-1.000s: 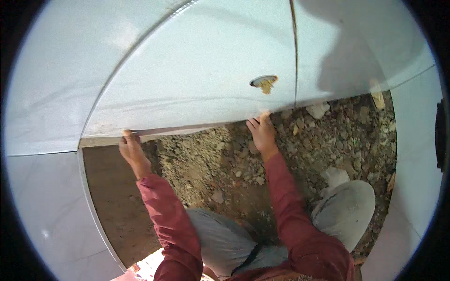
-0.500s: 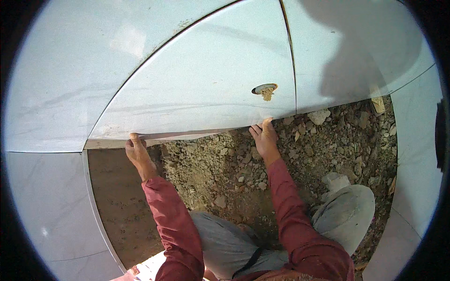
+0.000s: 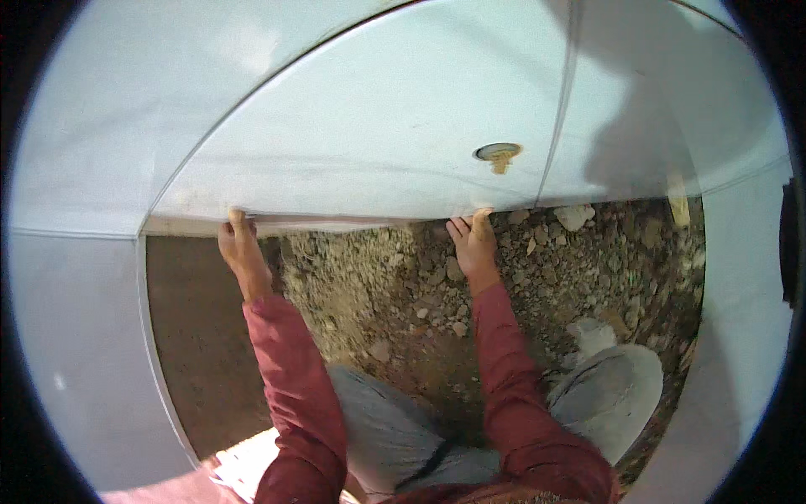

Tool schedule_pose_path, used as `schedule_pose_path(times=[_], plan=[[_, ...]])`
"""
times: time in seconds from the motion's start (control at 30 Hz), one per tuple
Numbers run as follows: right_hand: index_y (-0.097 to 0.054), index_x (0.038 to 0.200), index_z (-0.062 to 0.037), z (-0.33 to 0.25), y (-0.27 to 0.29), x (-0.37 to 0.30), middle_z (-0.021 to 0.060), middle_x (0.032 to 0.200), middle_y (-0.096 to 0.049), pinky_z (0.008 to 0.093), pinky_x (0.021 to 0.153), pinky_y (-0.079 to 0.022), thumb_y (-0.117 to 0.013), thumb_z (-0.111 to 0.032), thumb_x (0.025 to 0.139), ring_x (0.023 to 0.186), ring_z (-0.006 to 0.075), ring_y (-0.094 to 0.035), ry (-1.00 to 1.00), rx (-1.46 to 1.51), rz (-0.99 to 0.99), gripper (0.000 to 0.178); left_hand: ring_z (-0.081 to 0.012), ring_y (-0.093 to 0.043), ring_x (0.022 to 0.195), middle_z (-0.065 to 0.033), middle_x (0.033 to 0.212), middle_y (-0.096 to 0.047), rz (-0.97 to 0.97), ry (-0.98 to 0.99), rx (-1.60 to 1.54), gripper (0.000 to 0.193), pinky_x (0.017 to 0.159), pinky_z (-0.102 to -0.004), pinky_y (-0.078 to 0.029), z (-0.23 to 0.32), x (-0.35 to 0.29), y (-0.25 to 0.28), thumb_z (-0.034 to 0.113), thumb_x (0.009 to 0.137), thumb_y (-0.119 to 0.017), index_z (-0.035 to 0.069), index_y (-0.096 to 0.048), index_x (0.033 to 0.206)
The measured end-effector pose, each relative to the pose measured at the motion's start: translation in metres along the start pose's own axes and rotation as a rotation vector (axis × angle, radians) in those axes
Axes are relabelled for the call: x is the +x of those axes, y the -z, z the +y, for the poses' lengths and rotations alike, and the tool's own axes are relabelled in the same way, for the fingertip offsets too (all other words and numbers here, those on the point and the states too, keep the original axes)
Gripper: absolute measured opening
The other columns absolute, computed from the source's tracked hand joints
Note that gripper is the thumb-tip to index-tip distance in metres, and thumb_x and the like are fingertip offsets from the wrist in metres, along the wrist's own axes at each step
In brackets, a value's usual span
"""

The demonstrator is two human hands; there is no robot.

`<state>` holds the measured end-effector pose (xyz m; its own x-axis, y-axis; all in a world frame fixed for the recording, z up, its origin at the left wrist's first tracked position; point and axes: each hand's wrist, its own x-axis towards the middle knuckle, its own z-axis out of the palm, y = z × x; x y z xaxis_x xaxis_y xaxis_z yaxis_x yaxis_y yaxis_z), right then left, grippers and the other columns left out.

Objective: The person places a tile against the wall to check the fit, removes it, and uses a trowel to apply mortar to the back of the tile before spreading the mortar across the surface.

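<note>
Now both bare hands are on the near edge of a large, glossy, bluish-white tile [image 3: 353,134], which spreads out in front of the person. Left hand [image 3: 243,250]: gripping, close to the tile's near left corner, thumb on top, fingers curled at the edge. Right hand [image 3: 475,250]: gripping too, toward the near right corner, thumb up top; how far its fingers reach underneath is hidden. And there's a round hole [image 3: 497,151] just beyond that right hand, with a crusty tan lump [image 3: 500,165] at its rim. Past a narrow joint, another bluish-white tile [image 3: 642,126] lies along the right edge. Below the near edge, it's a bed of grey-brown rubble [image 3: 537,281], smooth brown earth [image 3: 201,336] at its left side, a pale, rough stone [image 3: 574,217] near its far edge, and a knee in dusty grey trousers [image 3: 613,391] at its near right corner.
</note>
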<state>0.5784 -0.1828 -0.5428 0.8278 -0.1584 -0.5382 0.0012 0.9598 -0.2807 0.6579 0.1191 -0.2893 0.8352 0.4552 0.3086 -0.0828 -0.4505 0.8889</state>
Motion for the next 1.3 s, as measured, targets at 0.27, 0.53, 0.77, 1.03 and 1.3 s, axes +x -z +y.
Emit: schedule_pose_path(times=[0.27,0.53,0.77,1.03,1.3], plan=[[-0.013,0.15,0.0033,0.007,0.002,-0.002,0.0257,0.148,-0.026,0.0514,0.118,-0.03,-0.052,-0.063,0.09,0.14,0.0412,-0.03,0.036,-0.101,-0.052,0.097,-0.0117,-0.047,0.078,-0.0037,0.086,-0.056,0.022,-0.126,0.136,0.056,0.073,-0.0285,-0.043,0.003,0.003,0.008,0.053,0.093,-0.063,-0.003,-0.06,0.101],[0.002,0.148,0.0074,-0.01,-0.001,-0.001,0.026,0.15,-0.017,0.0517,0.121,-0.027,-0.05,-0.068,0.082,0.143,0.0397,-0.022,0.037,-0.2,-0.181,0.114,-0.0171,-0.056,0.082,-0.0128,0.089,-0.064,0.084,-0.096,0.076,0.061,0.071,-0.0347,-0.048,0.004,-0.002,-0.008,0.048,0.08,-0.079,-0.01,-0.059,0.089],[-0.007,0.149,0.0043,-0.005,-0.004,-0.001,0.0222,0.149,-0.022,0.0524,0.12,-0.028,-0.063,-0.06,0.08,0.142,0.0384,-0.026,-0.008,-0.069,-0.086,0.11,-0.028,-0.053,0.07,-0.0141,0.076,-0.056,0.182,-0.196,-0.001,0.069,0.071,-0.0417,-0.049,0.004,-0.005,-0.01,0.047,0.074,-0.084,-0.012,-0.054,0.092],[-0.021,0.145,0.0074,0.001,-0.006,0.001,0.0216,0.153,-0.022,0.0483,0.12,-0.031,-0.052,-0.069,0.08,0.142,0.0331,-0.028,0.043,-0.164,-0.075,0.105,-0.0391,-0.053,0.098,-0.0272,0.095,-0.053,0.132,-0.031,0.063,0.081,0.083,-0.0491,-0.046,0.016,-0.013,-0.007,0.053,0.071,-0.084,-0.013,-0.047,0.101],[-0.023,0.145,0.0066,-0.015,0.015,0.024,0.0219,0.151,-0.027,0.0503,0.12,-0.028,-0.052,-0.072,0.078,0.141,0.0351,-0.028,-0.028,-0.106,-0.175,0.107,-0.031,-0.057,0.085,-0.0225,0.091,-0.056,-0.033,0.105,-0.041,0.079,0.079,-0.0455,-0.048,0.011,-0.006,-0.011,0.055,0.071,-0.083,-0.012,-0.049,0.094]])
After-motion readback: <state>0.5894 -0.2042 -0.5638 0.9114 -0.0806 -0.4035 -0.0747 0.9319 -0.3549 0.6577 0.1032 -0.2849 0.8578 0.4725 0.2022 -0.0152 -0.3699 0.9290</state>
